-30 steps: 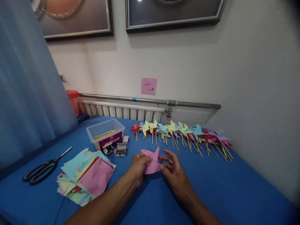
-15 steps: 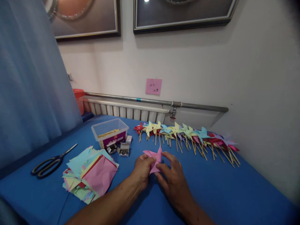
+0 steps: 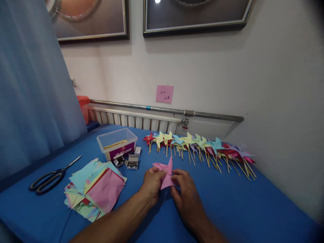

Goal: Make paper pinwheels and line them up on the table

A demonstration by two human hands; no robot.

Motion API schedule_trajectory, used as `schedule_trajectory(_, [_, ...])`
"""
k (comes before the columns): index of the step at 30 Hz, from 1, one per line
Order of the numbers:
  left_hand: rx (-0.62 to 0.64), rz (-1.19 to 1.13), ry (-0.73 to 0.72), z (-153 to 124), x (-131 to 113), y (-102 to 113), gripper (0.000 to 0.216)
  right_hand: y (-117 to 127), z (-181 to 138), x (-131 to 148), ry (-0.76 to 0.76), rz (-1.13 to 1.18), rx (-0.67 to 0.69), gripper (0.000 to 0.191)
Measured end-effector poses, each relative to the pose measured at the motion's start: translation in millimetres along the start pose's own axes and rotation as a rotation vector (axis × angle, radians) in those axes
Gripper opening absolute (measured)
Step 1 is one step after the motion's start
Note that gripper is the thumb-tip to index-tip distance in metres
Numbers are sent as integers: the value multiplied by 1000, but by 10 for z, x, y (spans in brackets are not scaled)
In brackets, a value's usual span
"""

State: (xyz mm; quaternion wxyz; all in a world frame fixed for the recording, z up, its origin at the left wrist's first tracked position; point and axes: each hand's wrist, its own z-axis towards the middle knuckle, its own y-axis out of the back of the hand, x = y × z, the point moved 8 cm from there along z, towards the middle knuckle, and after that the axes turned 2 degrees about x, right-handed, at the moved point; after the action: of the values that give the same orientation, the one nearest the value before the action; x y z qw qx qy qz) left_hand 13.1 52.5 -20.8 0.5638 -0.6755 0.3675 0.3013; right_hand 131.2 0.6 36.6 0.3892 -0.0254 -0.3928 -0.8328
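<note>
A pink paper pinwheel [image 3: 165,180], partly folded with one blade pointing up, is held over the blue tabletop. My left hand [image 3: 152,184] pinches it at the middle, thumb on top. On the other side, my right hand [image 3: 184,190] has curled fingers and thumb at the right edge of the paper, near a lower corner. To the left lies a stack of cut coloured paper squares [image 3: 97,189], a pink one on top. Two small open boxes of metal pins [image 3: 132,164] are beyond my left hand.
Black-handled scissors [image 3: 54,175] lie at the left. A clear plastic tub [image 3: 116,141] holds thin wooden sticks. Finished pinwheels on sticks [image 3: 199,145] lie in a long row at the back right. A blue curtain [image 3: 37,84], radiator [image 3: 131,119] and pipe [image 3: 212,116] border the table.
My right hand's raised fingers have come down and curled in at the pinwheel's right edge. My left hand keeps its pinch. The camera view has shifted slightly.
</note>
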Motion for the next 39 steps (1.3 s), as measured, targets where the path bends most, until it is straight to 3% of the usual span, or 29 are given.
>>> schedule_trajectory(7, [-41,9,-10,38,8,67,34,47,42,109,133,-181,11,20])
schedule_trajectory(15, [-61,3,-4,54,13,92,34,34,42,-3,124,-186,35,25])
schedule_trajectory(25, [-40,18,-1,1,22,20,27,60,75,162,119,-211,8,11])
schedule_trajectory(28, [-26,20,-14,-14,5,-1,25,67,80,92,0,-95,11,16])
schedule_trajectory(34, [3,110,-34,-29,-7,-51,10,-15,12,-280,-466,338,-25,28])
schedule_trajectory(39, [47,64,-12,-38,21,-98,18,-110,-50,-431,-632,491,-50,29])
